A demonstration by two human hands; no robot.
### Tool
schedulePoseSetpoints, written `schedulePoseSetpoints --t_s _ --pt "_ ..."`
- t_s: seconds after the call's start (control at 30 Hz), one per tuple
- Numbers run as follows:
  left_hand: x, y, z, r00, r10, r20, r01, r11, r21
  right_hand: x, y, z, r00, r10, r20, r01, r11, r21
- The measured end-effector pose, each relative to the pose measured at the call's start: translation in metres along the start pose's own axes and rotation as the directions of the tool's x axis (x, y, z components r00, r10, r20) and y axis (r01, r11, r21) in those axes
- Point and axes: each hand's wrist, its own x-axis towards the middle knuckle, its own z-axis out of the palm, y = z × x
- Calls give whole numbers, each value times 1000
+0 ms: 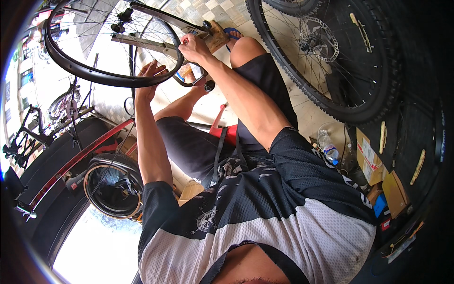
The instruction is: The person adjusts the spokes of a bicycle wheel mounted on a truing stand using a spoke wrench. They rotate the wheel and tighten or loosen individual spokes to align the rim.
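the largest thing is a wheel with a knobby tyre (pixel 309 45), which is well to the right of the fingers of the right hand (pixel 193 47). next in size is the bare wheel (pixel 118 80): its black rim passes just beside the fingers of both hands, and most of it lies up and to the left of them. a red bar (pixel 80 157) runs below and left of the fingers of the left hand (pixel 151 73). the grey stand (pixel 146 43) has one arm just above these left fingers. these left fingers are half spread among the spokes; i cannot tell if they grip one. the right fingers are narrow, bent together at the rim; what is between them, i cannot tell. a clear bottle (pixel 327 146) is far below and right of them, a wooden block (pixel 219 37) is just to their right, and a black knob (pixel 209 85) is below them.
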Motion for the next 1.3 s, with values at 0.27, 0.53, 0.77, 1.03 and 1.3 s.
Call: schedulePoseSetpoints --t_s 0.27,0.53,0.77,1.03,1.3 --pt "-22 -8 -2 999 -50 -15 50 999 -6 1 2 4 1000 -26 4 26 1000 -8" --pt "-33 15 -25 986 62 153 -23 970 -242 0 4 3 1000 -15 3 15 1000 -13" --pt "-45 94 -53 934 283 218 -183 903 -388 1 8 6 998 -58 1 58 998 -2" --pt "-52 199 -28 863 462 -204 -501 834 -229 2 8 3 999 -14 52 14 1000 6" --pt "-53 231 -16 838 497 -227 -521 852 -59 0 8 3 997 -58 42 59 998 -16"
